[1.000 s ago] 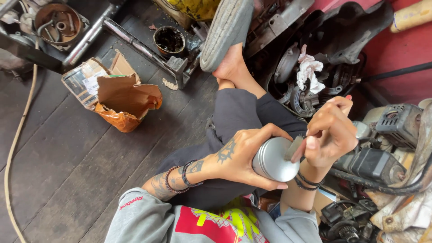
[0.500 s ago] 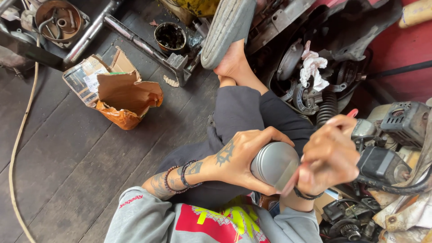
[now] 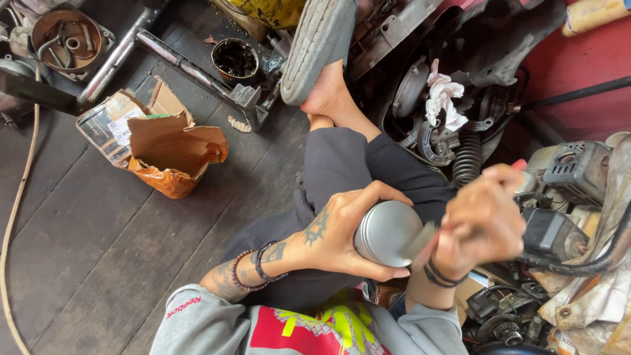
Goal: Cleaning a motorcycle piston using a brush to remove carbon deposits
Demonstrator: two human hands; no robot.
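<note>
Hands first: your left hand (image 3: 335,233) is wrapped around a round grey metal can (image 3: 386,231), with the fingers curled over the top and the thumb under it. The can sits in front of your chest, above your lap. Your right hand (image 3: 483,220) is closed around a thin tool (image 3: 420,240). The hand is blurry, so you cannot tell what kind of tool it is. Its pale tip touches the right side of the can.

Your bent leg in dark trousers (image 3: 342,171) lies under both hands. Your bare foot (image 3: 327,92) rests against a grey tyre (image 3: 319,43) at the top.

On the dark wooden floor (image 3: 98,250) to your left lies a torn cardboard box (image 3: 154,141). A small black pot (image 3: 235,58) stands past it, near a metal bar (image 3: 197,72). A round rusty pan (image 3: 66,39) with metal bits sits in the top left corner.

On your right there are engine parts. A white rag (image 3: 444,95) is stuffed among them, with a dark spring (image 3: 467,158) just below it. A small grey engine (image 3: 578,167) sits further right.
</note>
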